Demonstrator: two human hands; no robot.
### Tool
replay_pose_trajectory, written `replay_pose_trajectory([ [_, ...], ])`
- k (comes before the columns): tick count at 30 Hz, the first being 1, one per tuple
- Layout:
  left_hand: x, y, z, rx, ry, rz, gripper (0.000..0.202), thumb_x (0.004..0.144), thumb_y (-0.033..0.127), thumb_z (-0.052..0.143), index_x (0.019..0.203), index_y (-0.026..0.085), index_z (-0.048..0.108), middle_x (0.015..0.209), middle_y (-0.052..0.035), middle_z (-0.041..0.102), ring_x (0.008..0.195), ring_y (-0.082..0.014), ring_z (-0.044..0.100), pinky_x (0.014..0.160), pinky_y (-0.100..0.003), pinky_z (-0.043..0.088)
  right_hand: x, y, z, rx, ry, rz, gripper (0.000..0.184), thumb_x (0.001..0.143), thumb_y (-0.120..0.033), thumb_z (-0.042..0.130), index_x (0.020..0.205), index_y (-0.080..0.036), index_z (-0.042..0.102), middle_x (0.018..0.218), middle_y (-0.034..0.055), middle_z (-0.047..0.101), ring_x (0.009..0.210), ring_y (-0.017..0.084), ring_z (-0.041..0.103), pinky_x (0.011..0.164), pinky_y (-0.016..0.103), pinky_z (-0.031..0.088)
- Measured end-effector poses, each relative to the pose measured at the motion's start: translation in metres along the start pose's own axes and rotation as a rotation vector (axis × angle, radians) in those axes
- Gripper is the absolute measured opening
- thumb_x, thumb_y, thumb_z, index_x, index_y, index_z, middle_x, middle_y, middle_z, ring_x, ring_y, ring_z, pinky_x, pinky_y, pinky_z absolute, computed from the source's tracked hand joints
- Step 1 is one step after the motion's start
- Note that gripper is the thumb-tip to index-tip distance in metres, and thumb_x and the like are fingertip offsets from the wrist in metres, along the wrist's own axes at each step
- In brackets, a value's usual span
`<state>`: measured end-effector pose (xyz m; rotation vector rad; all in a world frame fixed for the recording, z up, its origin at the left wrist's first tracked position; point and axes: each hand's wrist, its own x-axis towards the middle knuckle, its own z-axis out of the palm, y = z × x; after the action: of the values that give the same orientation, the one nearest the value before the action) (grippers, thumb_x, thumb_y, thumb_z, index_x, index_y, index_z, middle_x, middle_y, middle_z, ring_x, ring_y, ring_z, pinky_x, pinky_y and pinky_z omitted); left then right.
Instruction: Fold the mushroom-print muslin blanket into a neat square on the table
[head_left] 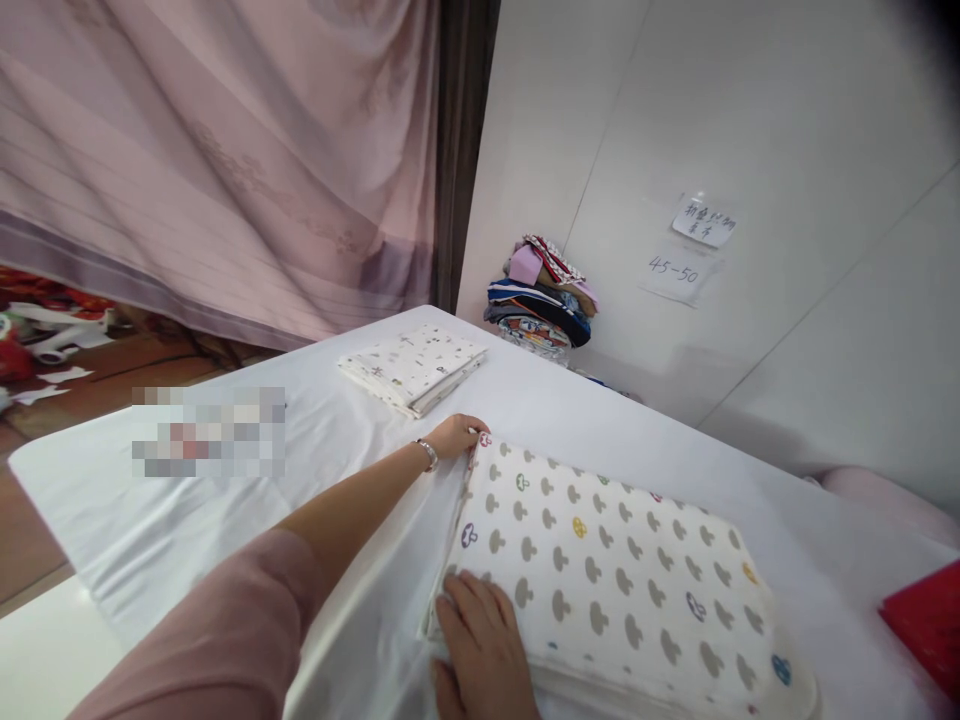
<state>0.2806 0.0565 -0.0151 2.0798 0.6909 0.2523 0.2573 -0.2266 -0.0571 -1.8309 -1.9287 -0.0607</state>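
Observation:
A folded white cloth (615, 560) printed with grey and a few coloured mushrooms lies on the white-covered table. At its far left corner, my left hand (457, 437) has its fingers closed on the edge; a bracelet (429, 455) circles that wrist. My right hand (484, 640) rests on the near left corner, fingers lying over the top and thumb apart, beside the edge. Beyond my left hand sits a second folded white cloth (412, 368) with a small scattered print.
The white tablecloth (360, 560) is wrinkled at left, near a pixelated patch. A stack of folded fabrics (536, 300) stands by the wall, below handwritten paper notes (679, 275). A pink curtain (225, 150) hangs behind. Something red (926, 625) lies at the right edge.

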Motion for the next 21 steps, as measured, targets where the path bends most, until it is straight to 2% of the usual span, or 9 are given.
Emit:
replay_pose_trajectory([
  [4,0.003,-0.005,0.005,0.102,0.11,0.045,0.025,0.07,0.018,0.049,0.085,0.019,0.068,0.081,0.0004,0.068,0.073,-0.0125,0.059,0.067,-0.019,0.045,-0.001,0.0,-0.001,0.004,-0.013,0.003,0.049,0.077,-0.023,0.051,0.125,-0.02,0.043,0.134,0.0043,0.044,0.124,0.022,0.038,0.103,0.039,0.031],
  [11,0.007,-0.011,0.01,0.207,0.166,0.009,0.023,0.069,0.017,0.05,0.082,0.021,0.069,0.088,-0.0002,0.068,0.084,-0.0142,0.059,0.075,-0.02,0.043,0.001,-0.002,-0.007,0.056,-0.072,0.029,0.051,0.079,-0.023,0.048,0.129,-0.019,0.039,0.137,0.0062,0.04,0.127,0.023,0.033,0.105,0.04,0.026],
  [17,0.007,-0.008,0.008,0.283,0.138,0.036,0.025,0.073,0.022,0.047,0.09,0.021,0.066,0.095,-0.0015,0.067,0.091,-0.0165,0.058,0.08,-0.023,0.043,0.011,-0.009,-0.027,0.127,-0.12,0.067,0.045,0.082,-0.034,0.047,0.124,-0.017,0.041,0.134,0.0069,0.043,0.125,0.021,0.032,0.106,0.039,0.023],
  [20,0.002,0.0,0.002,0.355,0.127,-0.073,0.032,0.074,0.027,0.047,0.101,0.02,0.062,0.091,-0.0029,0.067,0.084,-0.018,0.061,0.077,-0.026,0.046,0.017,-0.01,-0.04,0.06,-0.148,0.056,0.036,0.082,-0.034,0.047,0.114,-0.016,0.047,0.128,0.0059,0.048,0.12,0.019,0.036,0.102,0.035,0.028],
  [21,-0.002,0.004,0.001,0.382,0.178,-0.094,0.037,0.074,0.026,0.046,0.108,0.019,0.059,0.093,-0.0037,0.067,0.083,-0.0185,0.061,0.077,-0.028,0.046,0.018,-0.01,-0.044,0.024,-0.153,0.05,0.034,0.083,-0.034,0.046,0.111,-0.016,0.048,0.126,0.0053,0.049,0.119,0.018,0.037,0.101,0.035,0.029],
])
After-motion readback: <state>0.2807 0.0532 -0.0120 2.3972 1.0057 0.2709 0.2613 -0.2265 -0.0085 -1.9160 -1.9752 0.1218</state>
